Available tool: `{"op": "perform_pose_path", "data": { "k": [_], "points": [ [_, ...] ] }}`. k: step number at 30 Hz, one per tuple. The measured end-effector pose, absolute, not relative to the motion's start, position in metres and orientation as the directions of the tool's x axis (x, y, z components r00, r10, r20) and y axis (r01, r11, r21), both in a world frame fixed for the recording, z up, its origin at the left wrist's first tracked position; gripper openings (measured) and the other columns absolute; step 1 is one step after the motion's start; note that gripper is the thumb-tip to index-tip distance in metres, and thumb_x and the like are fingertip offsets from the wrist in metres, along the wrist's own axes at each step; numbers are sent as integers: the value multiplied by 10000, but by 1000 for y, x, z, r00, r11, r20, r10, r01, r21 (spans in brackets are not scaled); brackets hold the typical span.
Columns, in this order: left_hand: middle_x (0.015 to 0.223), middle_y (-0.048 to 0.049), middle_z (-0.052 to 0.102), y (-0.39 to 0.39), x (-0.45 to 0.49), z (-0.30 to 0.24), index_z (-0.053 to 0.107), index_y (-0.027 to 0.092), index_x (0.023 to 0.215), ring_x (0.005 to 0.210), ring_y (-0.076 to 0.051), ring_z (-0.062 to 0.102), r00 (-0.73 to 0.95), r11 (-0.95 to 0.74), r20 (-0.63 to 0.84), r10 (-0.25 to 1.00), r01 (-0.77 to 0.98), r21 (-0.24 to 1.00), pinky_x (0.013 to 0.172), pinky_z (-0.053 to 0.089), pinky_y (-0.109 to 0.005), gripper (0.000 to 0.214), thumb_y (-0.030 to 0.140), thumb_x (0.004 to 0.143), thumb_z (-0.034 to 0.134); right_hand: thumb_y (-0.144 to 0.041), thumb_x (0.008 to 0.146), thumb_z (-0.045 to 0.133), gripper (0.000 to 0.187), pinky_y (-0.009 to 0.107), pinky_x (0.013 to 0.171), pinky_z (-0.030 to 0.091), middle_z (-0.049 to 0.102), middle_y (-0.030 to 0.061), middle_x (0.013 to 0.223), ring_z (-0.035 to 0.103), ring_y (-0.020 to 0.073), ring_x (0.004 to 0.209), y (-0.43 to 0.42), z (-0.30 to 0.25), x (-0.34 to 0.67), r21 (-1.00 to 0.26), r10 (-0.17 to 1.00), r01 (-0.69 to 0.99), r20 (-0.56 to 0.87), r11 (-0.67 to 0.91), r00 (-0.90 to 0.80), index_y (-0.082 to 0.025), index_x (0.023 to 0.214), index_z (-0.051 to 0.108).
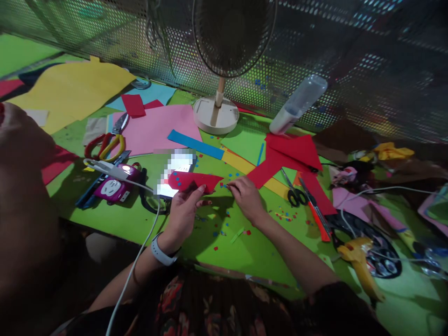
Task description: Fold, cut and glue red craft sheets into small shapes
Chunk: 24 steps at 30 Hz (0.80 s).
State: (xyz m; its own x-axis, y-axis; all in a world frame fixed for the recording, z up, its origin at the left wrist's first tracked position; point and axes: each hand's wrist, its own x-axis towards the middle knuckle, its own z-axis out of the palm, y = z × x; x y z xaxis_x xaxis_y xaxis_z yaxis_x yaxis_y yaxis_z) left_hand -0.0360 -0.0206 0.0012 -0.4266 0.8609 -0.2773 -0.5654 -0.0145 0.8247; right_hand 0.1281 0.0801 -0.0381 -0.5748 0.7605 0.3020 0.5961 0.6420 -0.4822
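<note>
My left hand [184,212], with a white band on its wrist, is closed on a red paper cut-out [194,181] and holds it just above the green table [224,247]. My right hand [247,198] rests on the table beside the cut-out's right tip, its fingertips pinched together at tiny paper bits; what they hold is too small to name. Small coloured paper scraps [287,215] lie scattered around both hands. A lit phone [175,175] lies behind the red cut-out.
A desk fan [219,114] stands at the back. Black scissors [297,193] and an orange cutter [317,219] lie right of my hands, red paper [294,149] beyond. Left: red-yellow scissors [105,145], a power strip [114,186], a white cable [136,261]. A glue gun [360,261] lies right.
</note>
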Motion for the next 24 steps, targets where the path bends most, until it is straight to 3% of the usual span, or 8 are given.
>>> {"op": "perform_pose_path", "data": {
  "k": [13, 24],
  "points": [
    [878, -36, 739, -21, -35, 3, 711, 170, 882, 744, -168, 704, -430, 1, -311, 848, -585, 811, 555, 538, -224, 217, 247, 694, 787, -205, 934, 506, 169, 357, 764, 375, 649, 71, 859, 556, 229, 858, 81, -38, 125, -366, 743, 647, 325, 669, -585, -190, 855, 655],
    [883, -44, 738, -21, -36, 2, 707, 172, 894, 754, -175, 704, -433, -18, -284, 856, -574, 819, 561, 544, -225, 218, 255, 706, 778, -217, 917, 525, 147, 362, 783, 407, 643, 66, 843, 571, 228, 857, 82, -35, 127, -506, 777, 599, 291, 620, -558, -195, 824, 636]
  ]
}}
